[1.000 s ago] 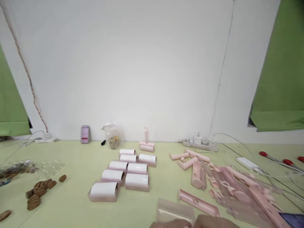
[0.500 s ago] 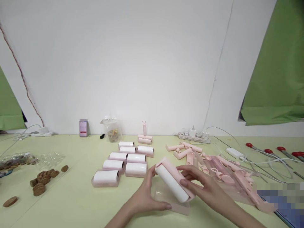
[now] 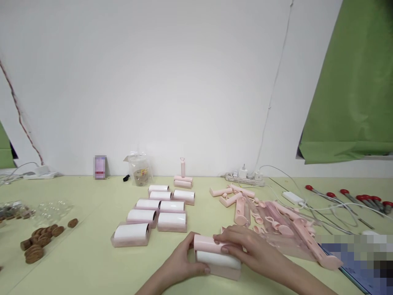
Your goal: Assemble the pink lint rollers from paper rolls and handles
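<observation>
Low at the front, my left hand [image 3: 180, 262] wraps round the left end of a see-through pinkish cover [image 3: 225, 272], its thumb on the near side. A lint roller [image 3: 205, 243] with a pink housing and a white paper roll lies level over this cover. From the right, my right hand [image 3: 250, 248] grips the pink housing, fingers across its top. How deep the roller sits in the cover is partly hidden by my hands. Left of them, several white rolls [image 3: 172, 221] lie in pinkish clear covers, in two columns.
Pink handle parts [image 3: 242, 211] are heaped on the right, beside red-tipped rods [image 3: 331, 195], cables and a power strip [image 3: 244, 179]. An assembled pink roller [image 3: 183, 181] stands by the wall. Brown wooden discs [image 3: 43, 237] and clear beads [image 3: 50, 211] lie left.
The lint roller has gone from tilted above the cover to level and down onto it. My right hand has moved down with it, while the view has shifted slightly right.
</observation>
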Demonstrator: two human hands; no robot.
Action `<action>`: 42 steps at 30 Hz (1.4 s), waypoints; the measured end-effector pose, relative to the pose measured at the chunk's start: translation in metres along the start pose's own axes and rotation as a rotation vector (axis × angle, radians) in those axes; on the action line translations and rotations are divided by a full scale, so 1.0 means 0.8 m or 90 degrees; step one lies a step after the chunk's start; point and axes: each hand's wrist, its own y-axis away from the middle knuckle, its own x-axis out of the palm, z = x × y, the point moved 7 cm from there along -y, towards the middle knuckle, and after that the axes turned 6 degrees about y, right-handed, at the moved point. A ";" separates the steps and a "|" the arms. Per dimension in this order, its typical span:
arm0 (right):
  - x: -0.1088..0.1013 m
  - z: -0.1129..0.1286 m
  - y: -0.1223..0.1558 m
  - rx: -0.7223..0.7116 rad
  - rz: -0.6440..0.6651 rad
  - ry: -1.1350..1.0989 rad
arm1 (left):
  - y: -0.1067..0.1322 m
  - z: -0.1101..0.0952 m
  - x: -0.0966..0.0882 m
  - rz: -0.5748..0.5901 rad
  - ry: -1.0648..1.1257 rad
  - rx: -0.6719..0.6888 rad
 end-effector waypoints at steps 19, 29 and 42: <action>-0.040 -0.108 0.003 0.172 -0.179 -0.010 | 0.007 -0.024 -0.008 -0.055 -0.211 0.088; -0.084 -0.169 0.031 0.320 -0.289 0.140 | 0.008 -0.011 -0.011 -0.061 -0.210 0.041; -0.039 -0.204 -0.025 0.378 -0.031 0.376 | 0.012 -0.012 0.012 -0.025 -0.223 0.034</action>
